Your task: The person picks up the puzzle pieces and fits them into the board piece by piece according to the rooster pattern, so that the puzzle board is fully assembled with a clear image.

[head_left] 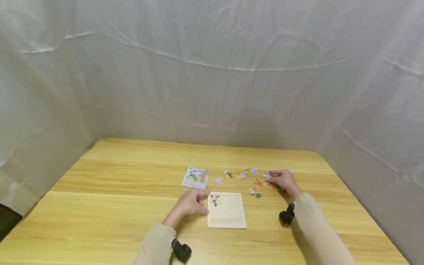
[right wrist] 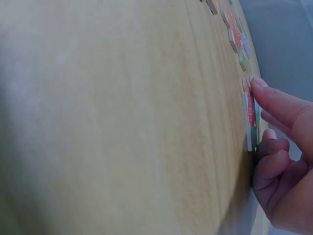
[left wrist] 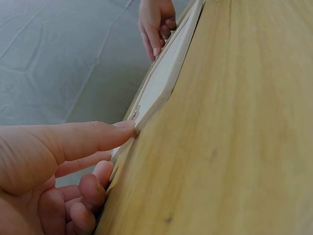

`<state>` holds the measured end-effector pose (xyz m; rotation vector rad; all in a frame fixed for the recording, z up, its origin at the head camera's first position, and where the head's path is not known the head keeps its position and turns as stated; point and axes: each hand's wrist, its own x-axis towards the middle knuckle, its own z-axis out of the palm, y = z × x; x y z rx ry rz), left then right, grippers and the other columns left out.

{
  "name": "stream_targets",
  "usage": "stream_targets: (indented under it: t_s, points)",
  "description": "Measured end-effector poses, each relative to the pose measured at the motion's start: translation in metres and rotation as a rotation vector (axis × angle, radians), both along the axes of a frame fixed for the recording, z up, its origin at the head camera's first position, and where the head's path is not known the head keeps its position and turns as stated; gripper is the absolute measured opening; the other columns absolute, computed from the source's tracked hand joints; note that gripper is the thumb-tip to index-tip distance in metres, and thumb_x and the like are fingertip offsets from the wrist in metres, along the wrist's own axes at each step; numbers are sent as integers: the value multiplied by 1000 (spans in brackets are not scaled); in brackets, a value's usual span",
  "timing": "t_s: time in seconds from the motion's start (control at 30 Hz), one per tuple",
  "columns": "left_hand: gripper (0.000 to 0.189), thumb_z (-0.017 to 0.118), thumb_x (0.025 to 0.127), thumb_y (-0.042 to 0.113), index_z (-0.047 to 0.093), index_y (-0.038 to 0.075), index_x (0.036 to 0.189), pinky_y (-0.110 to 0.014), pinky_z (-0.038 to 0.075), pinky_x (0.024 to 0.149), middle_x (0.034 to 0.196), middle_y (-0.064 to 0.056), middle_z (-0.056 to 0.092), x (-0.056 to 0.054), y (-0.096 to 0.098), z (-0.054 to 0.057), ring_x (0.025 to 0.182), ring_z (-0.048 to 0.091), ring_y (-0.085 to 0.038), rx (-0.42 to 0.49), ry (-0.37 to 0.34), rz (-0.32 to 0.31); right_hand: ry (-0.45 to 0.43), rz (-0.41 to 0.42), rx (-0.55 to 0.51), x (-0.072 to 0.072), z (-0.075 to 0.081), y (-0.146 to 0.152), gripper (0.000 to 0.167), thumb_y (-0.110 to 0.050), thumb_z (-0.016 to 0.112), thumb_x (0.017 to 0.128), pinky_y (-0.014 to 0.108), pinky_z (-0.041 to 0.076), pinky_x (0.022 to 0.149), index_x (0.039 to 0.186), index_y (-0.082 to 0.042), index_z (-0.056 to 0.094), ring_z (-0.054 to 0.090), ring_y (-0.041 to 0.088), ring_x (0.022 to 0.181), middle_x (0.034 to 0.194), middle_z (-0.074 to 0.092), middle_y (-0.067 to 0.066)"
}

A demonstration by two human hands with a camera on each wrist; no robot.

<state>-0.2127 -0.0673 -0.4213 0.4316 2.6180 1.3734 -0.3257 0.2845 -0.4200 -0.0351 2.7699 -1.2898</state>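
Observation:
My left hand [head_left: 191, 202] lies at the left edge of a square wooden puzzle tray [head_left: 243, 213]. Its thumb and index finger rest apart along that edge, reaching from the upper left corner downward. In the left wrist view the thumb [left wrist: 95, 138] is nearly straight against the rim. One joined patch of puzzle [head_left: 215, 199] fills the tray's upper left corner. At the right of the scattered pieces, my right hand [head_left: 284, 181] pinches a puzzle piece [head_left: 266, 175] between thumb and index finger. Under that hand lies a red and green piece [right wrist: 249, 110].
Several loose pieces lie behind the tray, among them a yellow and purple piece [head_left: 240, 176] and an orange piece [head_left: 258, 183]. A printed picture card [head_left: 195, 177] lies behind my left hand. Pale cloth walls [head_left: 212, 92] rise around the wooden table [head_left: 116, 221].

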Motion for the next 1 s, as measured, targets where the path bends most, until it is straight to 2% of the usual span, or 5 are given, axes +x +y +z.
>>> stream_targets:
  t_s: [0.2,0.43,0.7,0.9,1.0]
  points:
    - [60,78,61,5,57,0,117,-23,31,47,59,3,46,1,-1,2,52,38,-10,-10,10,7,9,3,38,-2,0,-2,49,-19,71,76,26,31,38,118,3,56,26,8,37,101,57,25]
    - [60,78,61,5,57,0,117,-24,31,47,59,2,46,3,-3,2,52,38,-10,-5,4,12,20,19,62,-4,-1,-4,48,-17,71,76,26,31,38,116,4,57,26,8,36,87,62,20]
    - [60,78,61,4,58,-1,117,-23,31,47,60,2,46,3,-3,2,52,39,-10,-2,6,12,28,37,97,-5,-1,-7,44,-17,69,77,27,37,41,113,6,58,34,9,39,113,51,32]
    - [60,78,61,4,58,0,117,-24,32,48,60,2,46,3,-3,1,53,39,-10,0,3,10,51,72,112,-3,0,-8,42,-15,67,78,28,39,40,113,7,57,36,10,38,110,52,32]
    - [60,78,61,5,57,0,117,-24,32,48,60,3,46,3,-2,2,53,39,-10,-6,5,9,73,95,137,-3,1,-7,41,-14,67,78,29,41,43,112,8,58,41,13,43,105,55,30]
